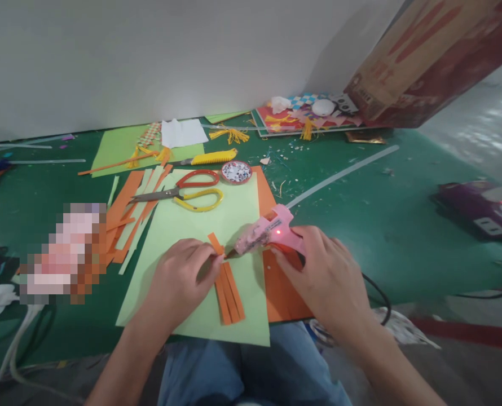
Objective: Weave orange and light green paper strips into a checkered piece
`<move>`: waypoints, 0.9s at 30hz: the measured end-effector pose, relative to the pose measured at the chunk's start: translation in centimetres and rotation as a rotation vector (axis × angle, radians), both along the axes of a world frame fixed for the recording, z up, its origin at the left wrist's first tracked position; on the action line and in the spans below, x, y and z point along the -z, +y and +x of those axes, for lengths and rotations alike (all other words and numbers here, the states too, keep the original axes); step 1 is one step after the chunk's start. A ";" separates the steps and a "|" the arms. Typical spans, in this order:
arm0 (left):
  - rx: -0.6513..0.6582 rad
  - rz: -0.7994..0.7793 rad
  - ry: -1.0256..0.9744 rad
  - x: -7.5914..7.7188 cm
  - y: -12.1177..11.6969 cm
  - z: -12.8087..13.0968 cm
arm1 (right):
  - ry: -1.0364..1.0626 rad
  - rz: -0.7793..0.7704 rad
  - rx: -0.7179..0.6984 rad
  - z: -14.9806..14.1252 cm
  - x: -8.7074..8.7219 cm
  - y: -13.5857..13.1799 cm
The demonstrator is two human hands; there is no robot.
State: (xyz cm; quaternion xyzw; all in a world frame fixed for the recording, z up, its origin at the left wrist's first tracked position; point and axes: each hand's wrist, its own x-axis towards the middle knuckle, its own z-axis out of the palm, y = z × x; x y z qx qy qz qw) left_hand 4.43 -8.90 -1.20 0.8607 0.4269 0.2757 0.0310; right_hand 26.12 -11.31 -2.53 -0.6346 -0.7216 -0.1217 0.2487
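My right hand (329, 268) grips a pink hot glue gun (265, 230) with a small red light lit on its side and a long clear glue stick (344, 173) out of its back. Its nozzle points left, close to the fingertips of my left hand (187, 273). Those fingers pinch an orange paper strip (216, 243). Just below, several more orange strips (233, 296) lie side by side on a pale green paper sheet (183, 307). Whether the nozzle touches the pinched strip I cannot tell.
Scissors (179, 193) with red and yellow handles lie on the sheet, beside a small dish of bits (236, 172). Behind sits a yellow utility knife (214, 157). Cut strips (128, 220) are at left, a purple power strip (479, 208) at right, a cardboard box (428, 73) at back right.
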 end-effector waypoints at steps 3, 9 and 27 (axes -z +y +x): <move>-0.004 0.005 -0.009 -0.1 0.0 0.0 | -0.002 -0.002 0.005 0.0 -0.1 -0.1; -0.009 -0.016 0.002 -0.1 0.0 0.0 | 0.008 0.003 0.003 -0.1 -0.1 -0.1; 0.003 0.006 0.002 0.0 0.0 -0.1 | 0.013 -0.019 -0.008 0.1 -0.2 -0.3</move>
